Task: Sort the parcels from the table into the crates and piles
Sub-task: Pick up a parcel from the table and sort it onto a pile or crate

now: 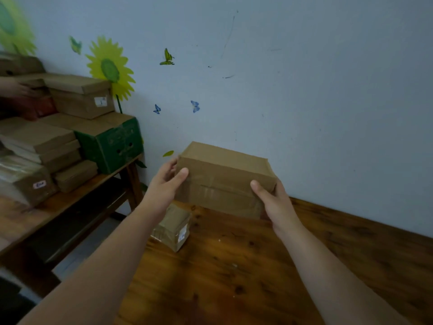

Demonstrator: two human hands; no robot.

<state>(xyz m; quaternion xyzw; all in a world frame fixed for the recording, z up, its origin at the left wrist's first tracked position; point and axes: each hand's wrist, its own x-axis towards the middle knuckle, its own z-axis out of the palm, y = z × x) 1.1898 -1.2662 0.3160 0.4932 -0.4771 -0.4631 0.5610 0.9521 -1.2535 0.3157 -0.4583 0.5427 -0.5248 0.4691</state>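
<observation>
A brown taped cardboard parcel (222,177) is held up over the far edge of the wooden table (257,266), close to the wall. My left hand (167,186) grips its left end, thumb on the front face. My right hand (276,202) grips its right end, thumb on the front and fingers behind. A smaller taped parcel (174,227) with a white label lies on the table just below, partly hidden by my left forearm.
To the left a second wooden table (77,202) carries piled brown boxes (77,95), a green carton (110,146) and flat parcels (39,141). Another person's hand (16,89) reaches into that pile at the far left edge. A gap of floor separates the tables.
</observation>
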